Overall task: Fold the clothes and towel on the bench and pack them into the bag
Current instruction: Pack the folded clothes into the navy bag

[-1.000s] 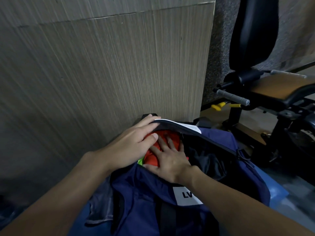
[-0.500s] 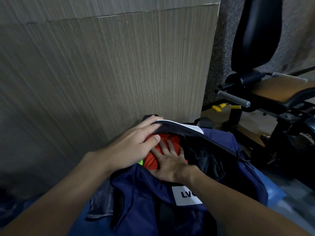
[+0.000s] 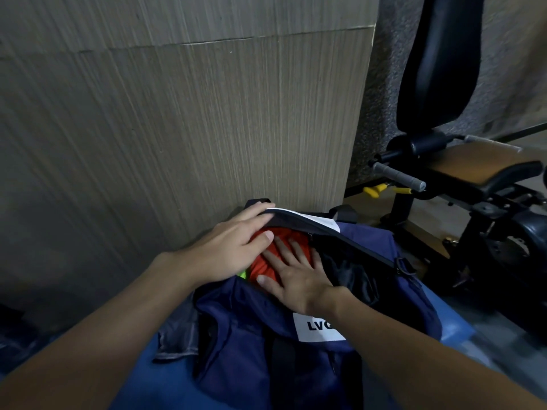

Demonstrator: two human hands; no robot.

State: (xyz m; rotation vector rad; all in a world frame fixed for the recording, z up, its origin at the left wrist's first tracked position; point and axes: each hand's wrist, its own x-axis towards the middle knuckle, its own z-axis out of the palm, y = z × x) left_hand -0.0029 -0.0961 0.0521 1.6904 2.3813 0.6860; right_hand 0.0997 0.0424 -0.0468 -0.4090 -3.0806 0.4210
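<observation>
A navy bag (image 3: 266, 335) with a white label lies open on the blue bench (image 3: 154, 386). Inside its far left end sits a folded orange garment (image 3: 293, 241), with a sliver of lime green cloth (image 3: 242, 274) beside it. My right hand (image 3: 296, 276) lies flat on the orange garment, fingers spread and straight. My left hand (image 3: 233, 247) rests on the garment's left side, its fingertips touching the bag's raised far flap (image 3: 302, 220). A grey denim piece (image 3: 177, 338) lies on the bench, partly under the bag's left side.
A wood-grain wall panel (image 3: 177, 128) rises just behind the bag. To the right stands a black exercise machine (image 3: 444, 72) with a padded back, a grey-grip handle (image 3: 396, 176) and a yellow pin (image 3: 376, 190).
My right hand has slid a little deeper across the orange garment. The left hand stays at the flap. The view shifted slightly.
</observation>
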